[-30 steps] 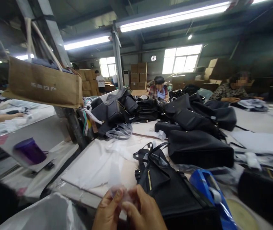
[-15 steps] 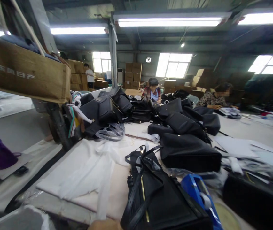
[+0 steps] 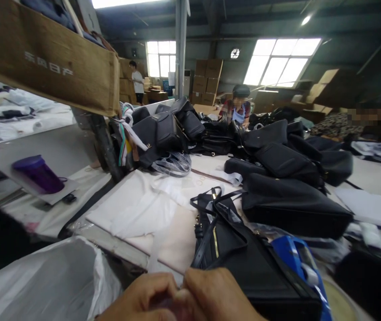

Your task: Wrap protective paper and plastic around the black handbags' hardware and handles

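Note:
At the bottom edge, my left hand (image 3: 143,296) and my right hand (image 3: 219,292) meet with their fingers curled together. Both are closed, and whatever lies between the fingertips is hidden. A pale translucent strip (image 3: 157,249) runs along the table towards the fingers; whether it is gripped I cannot tell. Just beyond my right hand, a black backpack (image 3: 254,267) with thin straps and a gold zip lies on the table. Beside it on the right is a blue tape dispenser (image 3: 292,256).
Black bags (image 3: 294,205) are heaped along the table's far side and right. White cloth (image 3: 133,200) covers the near left. A white-lined bin (image 3: 60,276) stands at lower left, a purple cup (image 3: 39,174) behind it. A brown bag (image 3: 50,67) hangs overhead. Co-workers sit opposite.
Both hands have come up into view, joined at the bottom; before, only a bit of one showed. The camera has tilted down and turned left, bringing more of the bin into view.

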`<action>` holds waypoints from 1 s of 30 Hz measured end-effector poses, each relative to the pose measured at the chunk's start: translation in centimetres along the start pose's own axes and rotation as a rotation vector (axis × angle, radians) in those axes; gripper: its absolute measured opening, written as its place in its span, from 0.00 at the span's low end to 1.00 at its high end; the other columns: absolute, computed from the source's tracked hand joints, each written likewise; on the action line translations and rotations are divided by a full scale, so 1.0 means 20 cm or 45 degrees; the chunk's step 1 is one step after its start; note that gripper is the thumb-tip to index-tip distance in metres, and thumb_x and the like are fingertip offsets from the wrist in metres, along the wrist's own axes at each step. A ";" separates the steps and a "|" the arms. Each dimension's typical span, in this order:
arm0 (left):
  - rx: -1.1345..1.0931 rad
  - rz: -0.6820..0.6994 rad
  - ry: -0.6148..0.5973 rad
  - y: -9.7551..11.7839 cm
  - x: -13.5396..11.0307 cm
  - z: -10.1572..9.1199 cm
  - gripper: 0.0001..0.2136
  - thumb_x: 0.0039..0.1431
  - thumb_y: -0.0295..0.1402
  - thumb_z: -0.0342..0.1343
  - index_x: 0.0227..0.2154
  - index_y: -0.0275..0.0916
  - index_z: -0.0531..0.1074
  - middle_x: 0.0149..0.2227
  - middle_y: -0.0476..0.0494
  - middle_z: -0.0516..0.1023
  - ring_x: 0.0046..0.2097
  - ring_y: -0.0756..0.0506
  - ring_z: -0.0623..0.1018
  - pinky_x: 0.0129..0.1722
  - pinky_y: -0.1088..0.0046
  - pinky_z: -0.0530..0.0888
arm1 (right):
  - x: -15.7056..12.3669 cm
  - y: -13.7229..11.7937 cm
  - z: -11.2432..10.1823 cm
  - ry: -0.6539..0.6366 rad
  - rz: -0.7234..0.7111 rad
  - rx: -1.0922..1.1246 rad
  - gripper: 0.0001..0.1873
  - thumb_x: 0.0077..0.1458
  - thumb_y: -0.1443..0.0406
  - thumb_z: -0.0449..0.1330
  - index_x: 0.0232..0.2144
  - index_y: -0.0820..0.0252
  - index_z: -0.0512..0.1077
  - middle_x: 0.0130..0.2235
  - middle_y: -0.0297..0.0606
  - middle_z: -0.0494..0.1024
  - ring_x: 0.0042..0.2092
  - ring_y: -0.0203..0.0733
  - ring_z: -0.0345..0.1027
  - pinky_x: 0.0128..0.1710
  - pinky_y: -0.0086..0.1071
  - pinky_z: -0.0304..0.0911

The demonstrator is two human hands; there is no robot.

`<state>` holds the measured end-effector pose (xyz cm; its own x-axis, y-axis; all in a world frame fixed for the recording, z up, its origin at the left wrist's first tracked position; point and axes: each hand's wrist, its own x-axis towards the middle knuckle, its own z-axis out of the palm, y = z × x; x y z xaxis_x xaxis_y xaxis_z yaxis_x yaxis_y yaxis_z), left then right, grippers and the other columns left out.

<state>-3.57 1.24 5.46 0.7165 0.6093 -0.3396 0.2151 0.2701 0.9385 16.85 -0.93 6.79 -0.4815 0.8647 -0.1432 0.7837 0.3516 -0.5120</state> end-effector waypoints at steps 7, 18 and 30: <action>-0.319 0.041 0.235 -0.05 0.15 0.02 0.09 0.51 0.35 0.62 0.25 0.36 0.69 0.23 0.53 0.65 0.26 0.51 0.62 0.26 0.75 0.57 | 0.09 0.08 -0.07 0.098 0.134 0.435 0.04 0.56 0.63 0.58 0.35 0.56 0.70 0.31 0.31 0.77 0.30 0.35 0.67 0.27 0.25 0.51; -0.295 0.105 0.342 -0.08 0.17 -0.02 0.06 0.56 0.31 0.57 0.36 0.37 0.71 0.31 0.49 0.73 0.34 0.47 0.71 0.34 0.73 0.65 | 0.13 0.14 -0.01 0.231 0.257 0.774 0.12 0.56 0.63 0.58 0.22 0.61 0.67 0.22 0.28 0.69 0.26 0.33 0.61 0.26 0.25 0.53; -0.334 0.063 0.407 -0.19 0.20 -0.11 0.11 0.51 0.36 0.64 0.26 0.36 0.68 0.22 0.53 0.68 0.26 0.52 0.65 0.27 0.75 0.59 | 0.24 0.25 -0.09 0.087 0.061 0.159 0.10 0.62 0.62 0.56 0.31 0.60 0.72 0.29 0.32 0.75 0.31 0.36 0.66 0.30 0.27 0.56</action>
<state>-3.05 4.27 0.44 0.4710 0.8159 -0.3354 -0.0203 0.3901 0.9206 19.25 5.61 5.07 -0.4137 0.9033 -0.1138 0.7479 0.2659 -0.6082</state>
